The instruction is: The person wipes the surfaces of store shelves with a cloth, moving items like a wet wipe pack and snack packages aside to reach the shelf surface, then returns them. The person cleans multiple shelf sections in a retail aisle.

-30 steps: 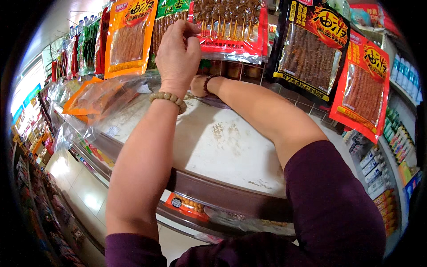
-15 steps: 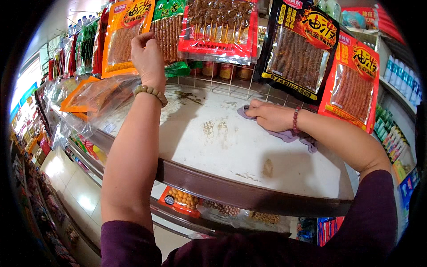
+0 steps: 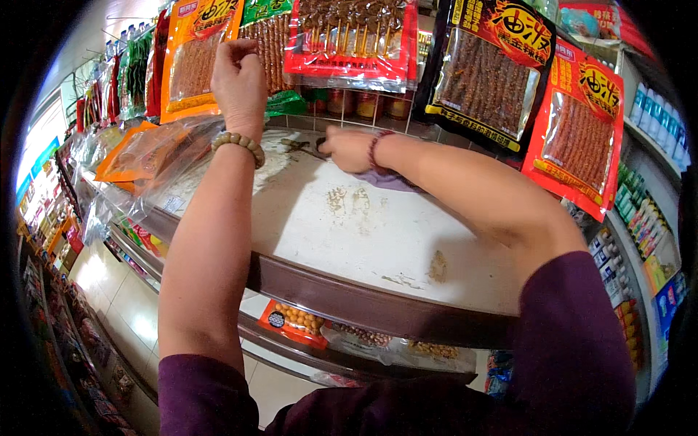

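A purple-grey cloth [image 3: 389, 179] is bunched beneath my right hand [image 3: 349, 149], whose closed fingers press it to the white shelf top [image 3: 305, 225] near its back edge. Brown stains [image 3: 349, 203] mark the surface in front of that hand. My left hand [image 3: 238, 76] is raised at the back with curled fingers, against an orange snack packet [image 3: 193, 65] and a green-topped packet [image 3: 270, 54]. What those fingers grip, if anything, is hidden.
Red [image 3: 352, 43], black [image 3: 487, 73] and red-orange [image 3: 578, 131] snack packets hang along a wire grid. Clear plastic bags with an orange packet [image 3: 131, 160] lie at the shelf's left. A brown front edge [image 3: 378, 294] borders it, above a lower shelf holding bagged snacks [image 3: 294, 323].
My right hand has slid left with the cloth along the back of the shelf, toward a dark stain. The left hand stays by the packets.
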Demonstrator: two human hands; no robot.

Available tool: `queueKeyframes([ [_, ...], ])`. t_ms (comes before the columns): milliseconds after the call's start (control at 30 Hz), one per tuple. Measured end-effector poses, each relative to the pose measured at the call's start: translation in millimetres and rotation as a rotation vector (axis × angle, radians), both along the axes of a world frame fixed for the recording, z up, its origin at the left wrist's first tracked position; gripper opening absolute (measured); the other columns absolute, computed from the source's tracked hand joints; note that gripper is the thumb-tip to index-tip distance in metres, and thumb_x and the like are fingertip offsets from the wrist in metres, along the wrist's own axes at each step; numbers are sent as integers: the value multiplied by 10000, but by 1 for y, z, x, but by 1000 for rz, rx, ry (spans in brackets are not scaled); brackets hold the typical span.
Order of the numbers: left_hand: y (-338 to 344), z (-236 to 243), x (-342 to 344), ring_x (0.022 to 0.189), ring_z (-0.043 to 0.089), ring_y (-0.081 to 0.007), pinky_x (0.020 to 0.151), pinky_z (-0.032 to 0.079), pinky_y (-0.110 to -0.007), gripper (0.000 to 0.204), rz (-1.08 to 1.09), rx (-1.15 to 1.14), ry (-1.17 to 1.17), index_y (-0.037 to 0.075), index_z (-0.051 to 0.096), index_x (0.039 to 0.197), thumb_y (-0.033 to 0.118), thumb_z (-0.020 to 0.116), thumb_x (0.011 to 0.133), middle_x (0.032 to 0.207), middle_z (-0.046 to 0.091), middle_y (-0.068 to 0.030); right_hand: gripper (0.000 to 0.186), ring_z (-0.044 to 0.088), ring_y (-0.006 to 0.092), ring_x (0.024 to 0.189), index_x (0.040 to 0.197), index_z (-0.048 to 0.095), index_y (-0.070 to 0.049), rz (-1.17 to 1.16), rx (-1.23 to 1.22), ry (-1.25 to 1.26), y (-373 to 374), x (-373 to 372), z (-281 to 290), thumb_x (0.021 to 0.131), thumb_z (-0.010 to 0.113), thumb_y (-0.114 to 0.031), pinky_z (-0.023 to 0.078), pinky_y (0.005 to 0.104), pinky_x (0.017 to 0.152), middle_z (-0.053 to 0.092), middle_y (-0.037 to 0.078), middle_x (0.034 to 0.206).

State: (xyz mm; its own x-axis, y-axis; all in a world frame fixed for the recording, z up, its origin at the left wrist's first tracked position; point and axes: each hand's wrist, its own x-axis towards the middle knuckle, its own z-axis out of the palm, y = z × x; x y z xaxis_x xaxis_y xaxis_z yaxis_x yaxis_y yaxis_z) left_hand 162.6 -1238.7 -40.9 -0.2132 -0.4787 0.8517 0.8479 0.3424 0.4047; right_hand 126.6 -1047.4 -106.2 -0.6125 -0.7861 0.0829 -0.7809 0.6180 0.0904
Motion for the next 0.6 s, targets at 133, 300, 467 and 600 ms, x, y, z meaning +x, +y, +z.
queueKeyframes([
  [133,-6,0,-8,773,591,-172,739,469,-297,174,33,0,2,0,622,940,76,516,825,867,653,-94,291,538,371,917,1071,520,-10,-42,-17,-118,55,98,16,804,411,23,433,435,816,453,200,1022],
  [300,-9,-2,-15,778,590,-170,746,468,-297,181,-50,41,-26,0,631,938,83,522,820,874,658,-93,294,539,383,901,1073,518,-30,22,-38,-177,105,169,20,807,411,36,431,453,825,461,199,1013],
  [467,-11,-1,-14,758,583,-161,730,467,-291,173,-37,57,-1,1,638,921,75,521,817,851,657,-83,275,522,352,876,1046,498,-2,101,-67,-182,76,141,21,799,393,56,428,416,788,437,174,1013],
  [600,4,1,1,729,576,-155,708,470,-290,172,-95,74,-42,1,641,912,68,517,814,822,653,-83,288,520,373,866,1064,523,4,38,-58,-132,31,71,10,818,373,25,420,441,790,446,197,983],
])
